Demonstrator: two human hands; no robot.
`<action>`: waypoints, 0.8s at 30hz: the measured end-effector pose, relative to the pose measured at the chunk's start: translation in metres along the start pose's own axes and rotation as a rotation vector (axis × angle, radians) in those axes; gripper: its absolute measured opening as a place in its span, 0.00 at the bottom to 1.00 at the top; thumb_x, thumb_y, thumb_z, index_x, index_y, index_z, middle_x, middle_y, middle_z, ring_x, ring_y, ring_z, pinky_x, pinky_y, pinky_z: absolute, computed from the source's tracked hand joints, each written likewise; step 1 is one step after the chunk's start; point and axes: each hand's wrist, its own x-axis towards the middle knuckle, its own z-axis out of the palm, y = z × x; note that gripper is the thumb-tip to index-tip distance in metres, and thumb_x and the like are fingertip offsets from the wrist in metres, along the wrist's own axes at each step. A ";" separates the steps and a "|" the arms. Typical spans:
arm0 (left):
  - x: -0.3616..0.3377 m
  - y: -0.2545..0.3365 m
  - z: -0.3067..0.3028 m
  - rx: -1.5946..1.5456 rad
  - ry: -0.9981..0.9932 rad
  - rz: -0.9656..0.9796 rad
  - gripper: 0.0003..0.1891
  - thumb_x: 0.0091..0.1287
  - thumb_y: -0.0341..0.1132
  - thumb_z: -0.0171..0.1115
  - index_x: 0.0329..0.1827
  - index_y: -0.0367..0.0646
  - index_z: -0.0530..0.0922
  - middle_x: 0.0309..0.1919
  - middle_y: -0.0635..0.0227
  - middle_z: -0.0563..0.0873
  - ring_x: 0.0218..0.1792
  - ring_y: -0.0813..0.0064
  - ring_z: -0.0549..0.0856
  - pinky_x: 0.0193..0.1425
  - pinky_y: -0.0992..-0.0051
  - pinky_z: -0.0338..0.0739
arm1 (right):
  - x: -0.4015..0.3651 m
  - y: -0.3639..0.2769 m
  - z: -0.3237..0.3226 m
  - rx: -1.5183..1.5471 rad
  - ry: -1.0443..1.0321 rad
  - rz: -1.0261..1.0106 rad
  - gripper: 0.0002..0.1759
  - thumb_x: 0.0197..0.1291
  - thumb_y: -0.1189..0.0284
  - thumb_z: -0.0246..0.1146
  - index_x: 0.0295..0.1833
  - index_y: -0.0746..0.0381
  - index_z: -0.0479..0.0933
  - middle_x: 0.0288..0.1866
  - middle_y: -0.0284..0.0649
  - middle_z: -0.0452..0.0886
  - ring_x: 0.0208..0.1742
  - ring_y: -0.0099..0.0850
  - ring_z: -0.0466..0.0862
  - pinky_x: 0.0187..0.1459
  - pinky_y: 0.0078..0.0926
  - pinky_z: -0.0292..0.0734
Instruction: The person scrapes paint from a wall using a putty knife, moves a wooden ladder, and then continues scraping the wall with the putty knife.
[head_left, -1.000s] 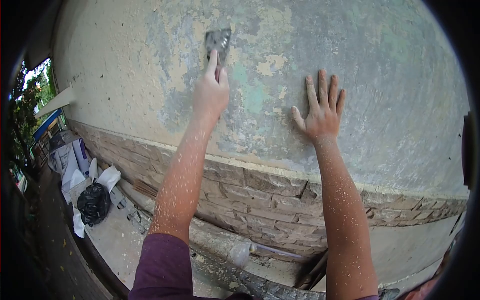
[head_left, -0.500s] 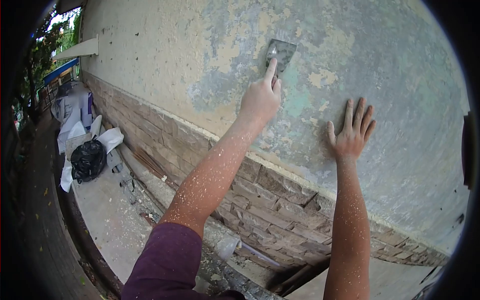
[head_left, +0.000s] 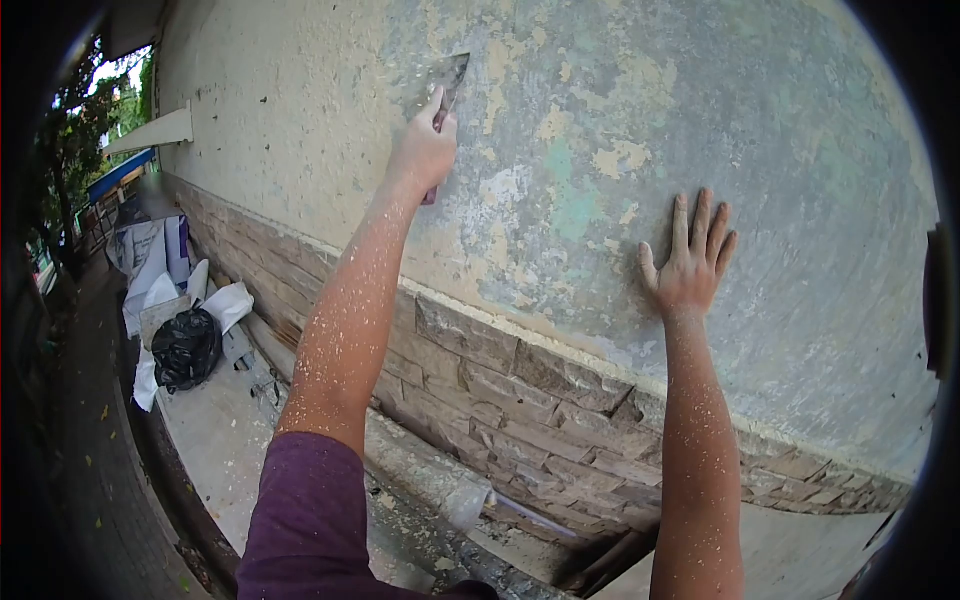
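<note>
The scraper [head_left: 456, 84] lies before the wall [head_left: 760, 120], above the stone band [head_left: 480, 338], with the bag [head_left: 187, 350] lower left.

Outdoor site; daylight at upper left through trees [head_left: 70, 170]. Brown stone cladding [head_left: 465, 335] in rough courses; pale, debris-flecked concrete floor [head_left: 210, 445] below. Black plastic bag [head_left: 187, 350] beside white sheeting [head_left: 232, 305]. Dark path [head_left: 95, 480] far left; blue canopy [head_left: 122, 173] beyond.

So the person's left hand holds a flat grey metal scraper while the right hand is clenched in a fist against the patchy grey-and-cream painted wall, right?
Not quite: the right hand is not a fist. The head camera view shows it spread open against the patchy grey-and-cream painted wall. The left hand does hold the flat grey metal scraper.
</note>
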 end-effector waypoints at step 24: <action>0.005 0.110 0.030 0.235 -0.005 0.288 0.28 0.67 0.40 0.51 0.72 0.48 0.64 0.48 0.45 0.83 0.51 0.51 0.83 0.56 0.62 0.76 | 0.000 0.003 -0.005 0.117 -0.052 0.018 0.42 0.54 0.46 0.57 0.74 0.47 0.60 0.80 0.37 0.46 0.81 0.40 0.40 0.76 0.48 0.29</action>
